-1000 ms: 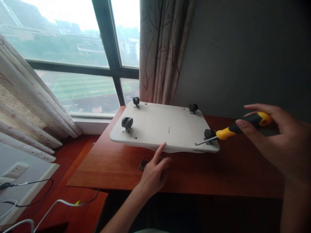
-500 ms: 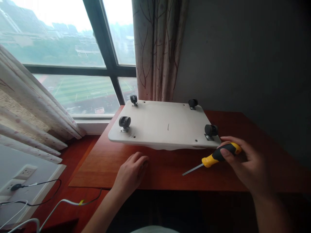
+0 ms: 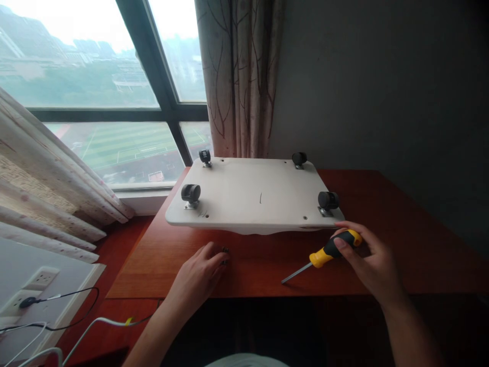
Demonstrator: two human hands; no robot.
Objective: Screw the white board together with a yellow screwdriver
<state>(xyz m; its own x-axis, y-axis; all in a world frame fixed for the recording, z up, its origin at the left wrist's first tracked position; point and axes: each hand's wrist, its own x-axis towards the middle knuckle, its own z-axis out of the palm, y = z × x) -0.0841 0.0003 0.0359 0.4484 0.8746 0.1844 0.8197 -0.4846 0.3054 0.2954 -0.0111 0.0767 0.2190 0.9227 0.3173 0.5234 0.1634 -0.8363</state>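
A white board [image 3: 244, 191] lies on the wooden table, its underside facing up, with several black casters [image 3: 327, 201] standing on metal plates at its corners. Holes show near the casters. My right hand [image 3: 369, 260], just off the board's near right corner, grips a yellow and black screwdriver [image 3: 329, 248] by the handle; its shaft slants down to the left. My left hand [image 3: 200, 267] is low over the table in front of the board, fingers curled. At its fingertips are tiny dark pieces that look like screws [image 3: 225, 250]; they are partly hidden.
The reddish-brown table [image 3: 153, 265] has its front edge close to me. A window [image 3: 126, 148] and curtains [image 3: 244, 76] are behind and left. Wall sockets [image 3: 42, 278] and a white cable [image 3: 101, 320] lie at lower left.
My right hand and the screwdriver have shifted a little left and down. The small pieces at my left fingertips show more plainly now. The whole view has turned slightly.
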